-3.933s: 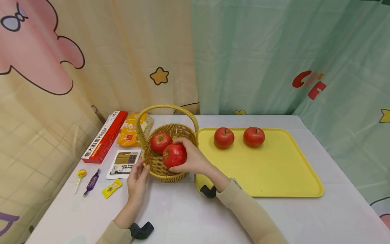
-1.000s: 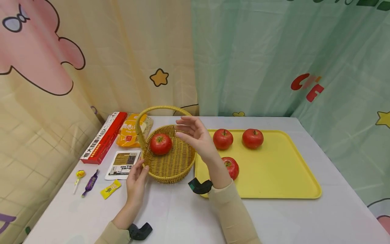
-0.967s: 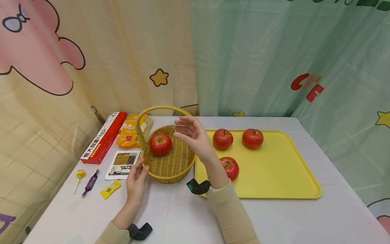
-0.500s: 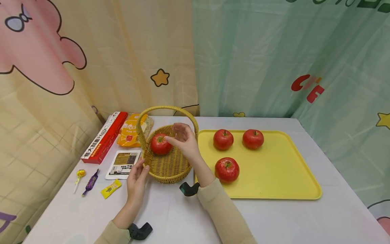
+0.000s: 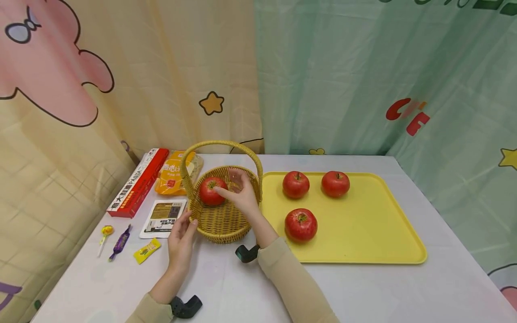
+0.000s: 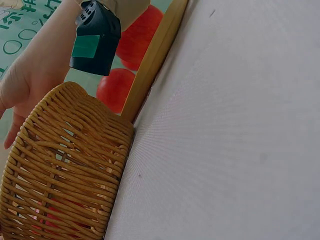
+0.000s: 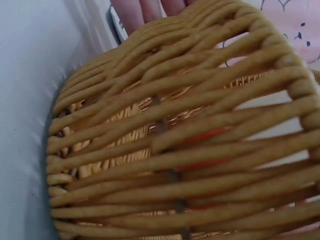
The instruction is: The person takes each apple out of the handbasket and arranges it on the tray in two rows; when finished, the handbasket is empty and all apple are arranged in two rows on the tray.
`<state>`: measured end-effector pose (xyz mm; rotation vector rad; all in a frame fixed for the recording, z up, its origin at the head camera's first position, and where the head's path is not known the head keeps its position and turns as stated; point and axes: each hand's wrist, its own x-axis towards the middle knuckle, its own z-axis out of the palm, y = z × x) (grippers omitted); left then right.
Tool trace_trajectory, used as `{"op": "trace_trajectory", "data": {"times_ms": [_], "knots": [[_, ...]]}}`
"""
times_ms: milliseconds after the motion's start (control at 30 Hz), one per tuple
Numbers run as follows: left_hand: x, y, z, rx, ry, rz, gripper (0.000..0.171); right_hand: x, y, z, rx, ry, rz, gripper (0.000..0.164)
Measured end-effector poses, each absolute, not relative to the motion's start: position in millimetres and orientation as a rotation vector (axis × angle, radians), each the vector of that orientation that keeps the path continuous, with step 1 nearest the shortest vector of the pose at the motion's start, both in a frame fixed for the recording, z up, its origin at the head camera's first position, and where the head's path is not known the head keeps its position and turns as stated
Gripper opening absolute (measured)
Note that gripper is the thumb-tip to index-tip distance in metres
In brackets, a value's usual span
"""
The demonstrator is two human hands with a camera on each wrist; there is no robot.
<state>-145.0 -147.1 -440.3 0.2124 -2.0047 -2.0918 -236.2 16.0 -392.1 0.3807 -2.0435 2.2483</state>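
A woven yellow basket with an arched handle stands on the table, a red apple inside its left part. At the basket's front left side, my left hand holds the outer wall by the rim. Over the basket reaches my right hand, thumb and fingers spread apart. Its thumb tip overlaps the apple; whether it touches cannot be told. Three more apples lie on the yellow tray: two at the back, one apple at the front left. Through the weave, the right wrist view shows bits of red.
Left of the basket are a red pasta box, an orange food bag and a white packet. Nearer lie a lollipop, a purple candy and a yellow candy. A curtain hangs behind the table.
The right hand put an apple from the basket onto the tray's front left. Since then it has moved left and down over the remaining apple. The left hand stays at the basket.
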Motion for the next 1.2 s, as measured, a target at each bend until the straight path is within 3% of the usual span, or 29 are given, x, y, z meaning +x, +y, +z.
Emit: {"op": "trace_trajectory", "data": {"times_ms": [1200], "knots": [[-144.1,-147.1,-440.5,0.192,-1.98,-2.127,0.044,-245.8,1.1,-399.8,0.266,-2.484,1.983,0.071]]}}
